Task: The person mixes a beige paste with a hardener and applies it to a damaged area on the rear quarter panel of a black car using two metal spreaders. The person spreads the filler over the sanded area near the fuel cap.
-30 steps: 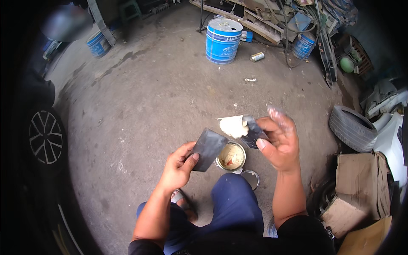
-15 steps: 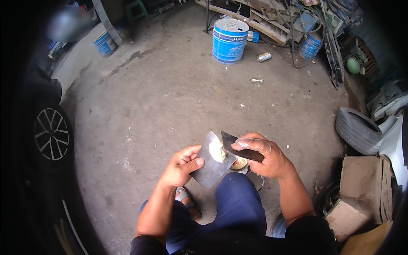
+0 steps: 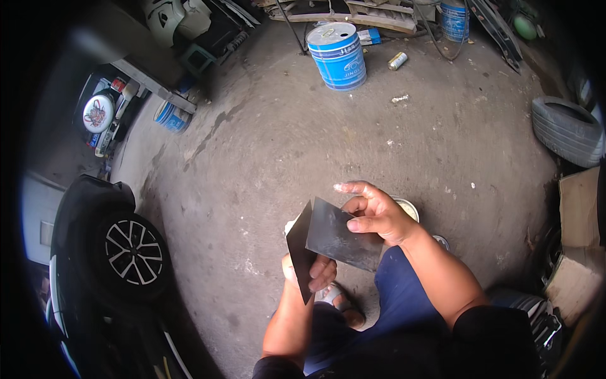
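Note:
My left hand (image 3: 321, 271) grips a thin dark putty spreader (image 3: 300, 254), which now stands nearly edge-up. A dab of cream-coloured putty (image 3: 290, 225) shows past its left edge; the rest of that side is hidden. My right hand (image 3: 386, 220) pinches a second flat grey spreader (image 3: 339, 232) between thumb and fingers, its smudged face in view. The index finger is stretched out and has whitish paste on it. The two spreaders are side by side, their upper corners very close; whether they touch I cannot tell. Behind my right wrist an open tin (image 3: 410, 209) is partly covered.
A dark car with a spoked wheel (image 3: 134, 252) stands at the left. Ahead are a blue drum (image 3: 338, 60) and a small can (image 3: 398, 60) on the concrete floor (image 3: 252, 145). Along the right lie a tyre (image 3: 567, 131) and cardboard (image 3: 577, 208).
The left spreader has turned, taking its putty-covered face out of sight. My right hand has rotated, bringing its spreader's broad face into view. The view has swung left, showing more of the car.

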A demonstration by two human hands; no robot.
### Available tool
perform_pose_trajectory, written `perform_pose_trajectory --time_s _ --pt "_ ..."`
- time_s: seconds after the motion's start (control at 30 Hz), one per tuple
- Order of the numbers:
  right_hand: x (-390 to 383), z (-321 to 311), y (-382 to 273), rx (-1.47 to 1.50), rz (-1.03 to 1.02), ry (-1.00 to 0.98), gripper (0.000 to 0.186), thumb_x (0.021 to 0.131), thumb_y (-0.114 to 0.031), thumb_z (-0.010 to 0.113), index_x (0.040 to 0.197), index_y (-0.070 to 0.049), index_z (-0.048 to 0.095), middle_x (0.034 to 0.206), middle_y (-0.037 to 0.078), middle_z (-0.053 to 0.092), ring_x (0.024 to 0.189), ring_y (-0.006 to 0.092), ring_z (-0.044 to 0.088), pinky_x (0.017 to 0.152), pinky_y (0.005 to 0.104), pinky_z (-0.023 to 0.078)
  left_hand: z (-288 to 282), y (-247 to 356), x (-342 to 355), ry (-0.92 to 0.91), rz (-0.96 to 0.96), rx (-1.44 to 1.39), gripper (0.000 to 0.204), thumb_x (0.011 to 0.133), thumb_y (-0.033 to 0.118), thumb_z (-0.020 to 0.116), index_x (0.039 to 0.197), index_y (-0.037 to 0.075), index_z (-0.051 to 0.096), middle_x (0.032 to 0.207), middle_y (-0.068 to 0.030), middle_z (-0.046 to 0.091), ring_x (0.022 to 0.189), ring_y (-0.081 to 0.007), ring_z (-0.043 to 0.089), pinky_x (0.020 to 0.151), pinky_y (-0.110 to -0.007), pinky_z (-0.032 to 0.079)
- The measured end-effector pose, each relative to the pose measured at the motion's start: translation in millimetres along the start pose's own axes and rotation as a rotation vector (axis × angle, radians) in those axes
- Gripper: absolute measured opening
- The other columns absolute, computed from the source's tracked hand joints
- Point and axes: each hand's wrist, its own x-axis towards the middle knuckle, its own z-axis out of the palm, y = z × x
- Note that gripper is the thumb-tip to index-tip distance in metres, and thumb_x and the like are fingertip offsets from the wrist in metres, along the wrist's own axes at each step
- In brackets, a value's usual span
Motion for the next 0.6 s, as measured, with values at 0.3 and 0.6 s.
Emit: perform_pose_trajectory --time_s 0.3,0.6 --pt "13 27 -33 0.079 -0.092 -0.214 0.064 0.081 0.001 0.066 0.138 -0.008 0.039 0.102 0.012 0.064 0.096 0.0151 0.059 0.085 0.0308 0.048 22 -6 15 0.678 0.206 0.092 0.038 0.085 0.02 0.055 0.116 -0.003 0.052 0.067 -0.0127 0.055 0.043 -0.0196 0.053 0.039 -0.029 0.044" --pt "-17 36 31 0.101 0.014 -0.032 0.06 0.083 0.001 0.066 0.136 -0.007 0.039 0.103 0.01 0.063 0.095 0.0147 0.06 0.084 0.0307 0.051 -11 12 -15 0.278 0.26 0.206 0.034 0.083 0.014 0.055 0.111 -0.004 0.051 0.095 -0.0154 0.061 0.081 -0.0222 0.062 0.068 -0.031 0.051"
